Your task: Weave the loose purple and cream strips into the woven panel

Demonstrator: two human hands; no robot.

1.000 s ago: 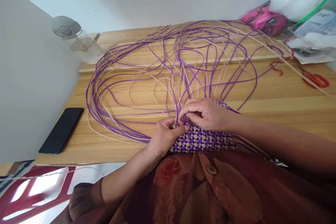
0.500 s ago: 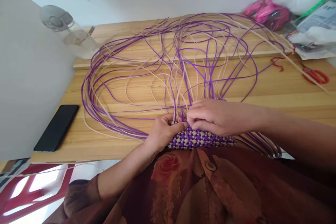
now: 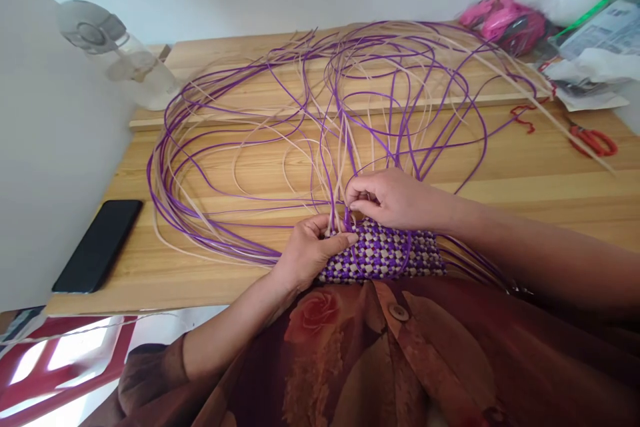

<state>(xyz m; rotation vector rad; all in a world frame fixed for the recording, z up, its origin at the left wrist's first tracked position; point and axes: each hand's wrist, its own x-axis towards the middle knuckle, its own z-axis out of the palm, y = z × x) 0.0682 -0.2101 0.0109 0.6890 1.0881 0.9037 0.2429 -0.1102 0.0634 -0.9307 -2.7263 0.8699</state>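
Observation:
A purple and beige woven piece point(image 3: 385, 250) lies at the table's front edge, against my shirt. My left hand point(image 3: 313, 247) grips its left end, thumb on top of the weave and fingers behind. Just above the upper edge, my right hand point(image 3: 383, 197) is closed in a pinch at a purple strand; the fingertips partly hide it. Long purple and beige strands point(image 3: 345, 137) rise from the weave and loop widely over the table. A loose purple strand curves across the woven face.
A black phone point(image 3: 97, 247) lies at the left, below a clear bottle point(image 3: 135, 70) with a grey lid. Orange-handled scissors point(image 3: 593, 140) and a red string point(image 3: 523, 119) are at the right. Pink items in a plastic bag point(image 3: 505, 20) sit at the back right.
My right hand has moved up and slightly left off the woven face, uncovering more of it. My left hand keeps its hold. The view has shifted a little.

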